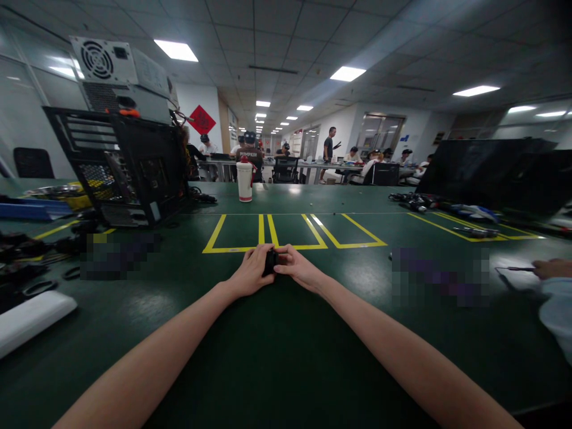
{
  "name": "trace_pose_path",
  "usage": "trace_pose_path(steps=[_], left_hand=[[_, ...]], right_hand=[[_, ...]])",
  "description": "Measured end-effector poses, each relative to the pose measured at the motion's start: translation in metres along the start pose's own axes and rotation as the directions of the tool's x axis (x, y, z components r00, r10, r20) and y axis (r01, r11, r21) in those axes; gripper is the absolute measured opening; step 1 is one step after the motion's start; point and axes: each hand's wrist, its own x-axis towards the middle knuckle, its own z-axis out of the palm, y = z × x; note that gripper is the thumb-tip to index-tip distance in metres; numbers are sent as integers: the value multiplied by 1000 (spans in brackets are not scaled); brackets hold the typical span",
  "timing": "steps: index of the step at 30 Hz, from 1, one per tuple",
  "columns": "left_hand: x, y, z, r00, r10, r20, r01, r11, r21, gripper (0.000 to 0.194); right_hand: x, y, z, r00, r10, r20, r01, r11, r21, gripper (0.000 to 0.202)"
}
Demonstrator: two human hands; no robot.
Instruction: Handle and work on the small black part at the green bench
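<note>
Our left hand point(254, 271) and right hand point(298, 267) pinch a small black object point(270, 262) between them; its long axis we cannot tell.

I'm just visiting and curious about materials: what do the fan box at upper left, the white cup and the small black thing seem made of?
Fan box: probably sheet metal, dull grey, with squared edges and a fan grille.
White cup: smooth, perhaps plastic or coated paper; the look leaves it open.
Black thing: dark, possibly plastic, but the left hand and right hand partly hide it.
</note>
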Motion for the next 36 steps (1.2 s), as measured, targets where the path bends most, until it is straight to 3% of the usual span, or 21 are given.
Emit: trace_pose_path(steps=[6, 10, 19, 23, 28, 36], left_hand=[[0, 1, -2, 1000, 6, 1, -6, 1000, -5, 57], [0, 0, 0, 1000, 15, -5, -15, 1000, -5, 57], [0, -5, 5, 1000, 17, -24, -17, 1000, 7, 60], [0, -3, 3, 1000, 21, -17, -21, 1000, 12, 60], [0, -2, 0, 1000, 27, -7, -26, 1000, 16, 59], [0, -3, 2, 999, 24, -24, -24, 1000, 4, 60]], right_hand=[[3, 4, 1, 998, -26, -55, 27, 999, 20, 26], [5, 4, 4, 995, 4, -102, -2, 1000, 16, 28], [3, 3, -2, 1000, -18, -8, 18, 1000, 6, 36], [5, 6, 1, 997, -27, -74, 29, 999, 23, 24], [8, 7, 3, 989, 14, -146, -12, 1000, 11, 30], [2, 2, -1, 999, -4, -39, 4, 1000, 18, 35]])
